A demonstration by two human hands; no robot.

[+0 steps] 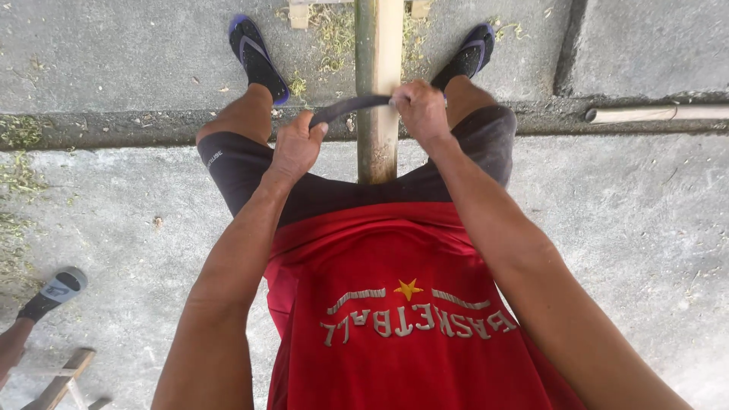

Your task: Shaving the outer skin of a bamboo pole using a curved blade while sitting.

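Bamboo pole (377, 83) is running lengthwise away between the legs; a dark curved blade (351, 105) is lying crosswise over it, the left hand (296, 146) and right hand (420, 108) each clamping one end, right hand nearer the pole.

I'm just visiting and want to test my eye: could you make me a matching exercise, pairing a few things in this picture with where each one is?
Things:
1. long pale bamboo pole
2. dark curved blade
3. black sandal with a blue edge
4. light bamboo piece

Places:
A. lying on the concrete at the far right
B. held at its ends by the left hand and right hand
C. running between the person's legs
D. on a foot, upper left

Pairs: 1-C, 2-B, 3-D, 4-A
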